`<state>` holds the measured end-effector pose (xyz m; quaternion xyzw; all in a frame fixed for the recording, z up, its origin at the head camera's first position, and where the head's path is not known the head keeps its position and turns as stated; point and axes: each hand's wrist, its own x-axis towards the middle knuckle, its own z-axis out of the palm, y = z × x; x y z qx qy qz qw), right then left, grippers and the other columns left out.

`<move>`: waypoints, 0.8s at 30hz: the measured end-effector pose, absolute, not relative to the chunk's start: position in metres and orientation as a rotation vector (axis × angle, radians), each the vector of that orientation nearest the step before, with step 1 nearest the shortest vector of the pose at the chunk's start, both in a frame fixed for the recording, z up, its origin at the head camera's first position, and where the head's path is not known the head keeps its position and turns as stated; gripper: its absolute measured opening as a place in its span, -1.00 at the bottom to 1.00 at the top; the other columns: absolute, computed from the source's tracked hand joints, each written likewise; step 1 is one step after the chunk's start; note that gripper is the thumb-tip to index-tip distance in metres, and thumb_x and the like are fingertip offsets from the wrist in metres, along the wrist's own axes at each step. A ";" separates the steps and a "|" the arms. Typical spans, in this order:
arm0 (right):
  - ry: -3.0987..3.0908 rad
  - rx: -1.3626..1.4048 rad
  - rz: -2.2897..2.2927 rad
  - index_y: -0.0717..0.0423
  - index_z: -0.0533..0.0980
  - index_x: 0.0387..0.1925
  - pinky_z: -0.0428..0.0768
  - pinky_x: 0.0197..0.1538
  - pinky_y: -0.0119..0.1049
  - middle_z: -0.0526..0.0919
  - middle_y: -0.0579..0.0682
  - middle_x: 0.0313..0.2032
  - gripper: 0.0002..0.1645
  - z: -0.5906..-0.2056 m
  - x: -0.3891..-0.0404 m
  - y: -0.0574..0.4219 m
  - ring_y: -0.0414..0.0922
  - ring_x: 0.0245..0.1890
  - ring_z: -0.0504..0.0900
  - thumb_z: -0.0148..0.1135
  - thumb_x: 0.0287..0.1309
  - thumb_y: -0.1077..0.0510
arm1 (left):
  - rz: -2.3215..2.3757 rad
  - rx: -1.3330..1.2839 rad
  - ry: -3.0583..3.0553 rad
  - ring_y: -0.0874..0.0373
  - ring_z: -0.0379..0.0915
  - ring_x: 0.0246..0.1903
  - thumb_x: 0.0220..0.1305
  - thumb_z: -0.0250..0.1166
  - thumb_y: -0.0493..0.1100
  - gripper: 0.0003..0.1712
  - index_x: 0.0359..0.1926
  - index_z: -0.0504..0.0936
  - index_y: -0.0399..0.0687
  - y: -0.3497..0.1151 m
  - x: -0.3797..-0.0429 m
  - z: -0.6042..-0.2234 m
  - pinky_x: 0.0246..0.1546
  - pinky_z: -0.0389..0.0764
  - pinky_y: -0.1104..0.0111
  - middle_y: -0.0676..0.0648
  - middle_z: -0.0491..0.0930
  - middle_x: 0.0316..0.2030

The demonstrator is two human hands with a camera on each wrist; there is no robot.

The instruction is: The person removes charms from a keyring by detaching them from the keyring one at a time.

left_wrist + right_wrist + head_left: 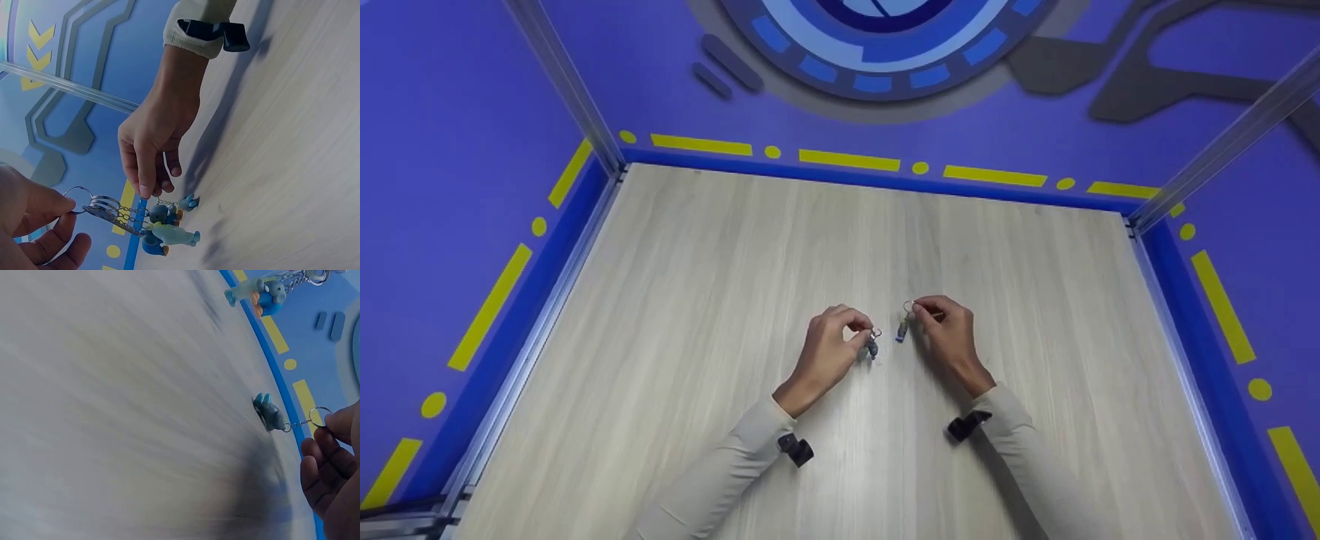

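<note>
Stretched out nearest the camera in pale sleeves (729,459), with black wrist cameras (796,450) at the cuffs. Beyond, pinched by the left hand (823,351): metal rings (106,201) bearing a bunch of figure charms (175,234), at least three, dangling on short chains over the table (720,247). Close by, pinched between thumb and fingertip of the right hand (952,336), a lone ring (320,407) carrying a single charm (272,415), near the bunch yet apart from it; contact with the table hard to tell. Judged partway along: one charm separate on its own ring, the others gathered together, both lots in hand and not yet laid down. Farthest off, blue wall panels (660,97) edged with yellow dashes (849,160).
</note>
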<state>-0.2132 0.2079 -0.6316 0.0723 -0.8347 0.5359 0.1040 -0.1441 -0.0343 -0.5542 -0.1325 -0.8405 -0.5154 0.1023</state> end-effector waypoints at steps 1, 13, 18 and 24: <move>-2.474 0.210 1.576 0.23 0.80 -0.13 0.63 -0.27 -0.47 0.83 0.07 -0.23 -0.92 -0.632 -0.216 0.208 -0.09 -0.30 0.70 0.46 0.40 0.35 | -1.518 -0.389 -2.485 0.08 0.65 -0.20 0.32 0.50 -0.44 -0.88 -0.27 0.81 -0.16 -0.034 -0.144 -0.554 -0.06 0.67 0.16 0.00 0.74 -0.30; -2.532 0.196 1.496 0.26 0.80 -0.18 0.60 -0.12 -0.43 0.84 0.11 -0.22 -0.94 -0.642 -0.237 0.205 -0.06 -0.22 0.73 0.48 0.36 0.34 | -1.520 -0.396 -2.494 0.11 0.65 -0.20 0.36 0.51 -0.41 -0.90 -0.26 0.82 -0.14 -0.035 -0.149 -0.556 -0.05 0.68 0.08 0.02 0.73 -0.30; -2.552 0.178 1.465 0.23 0.81 -0.19 0.61 -0.08 -0.34 0.84 0.08 -0.22 -0.95 -0.647 -0.242 0.205 -0.04 -0.20 0.73 0.49 0.36 0.32 | -1.559 -0.390 -2.487 0.08 0.65 -0.20 0.35 0.51 -0.41 -0.91 -0.26 0.82 -0.16 -0.035 -0.150 -0.558 -0.03 0.68 0.00 0.00 0.73 -0.31; -2.594 0.144 1.388 0.20 0.82 -0.20 0.60 -0.09 -0.23 0.83 0.07 -0.25 -0.95 -0.649 -0.250 0.201 -0.03 -0.24 0.71 0.48 0.36 0.31 | -1.569 -0.376 -2.485 0.10 0.64 -0.20 0.34 0.50 -0.42 -0.90 -0.26 0.82 -0.16 -0.036 -0.152 -0.560 -0.04 0.67 0.05 0.01 0.72 -0.31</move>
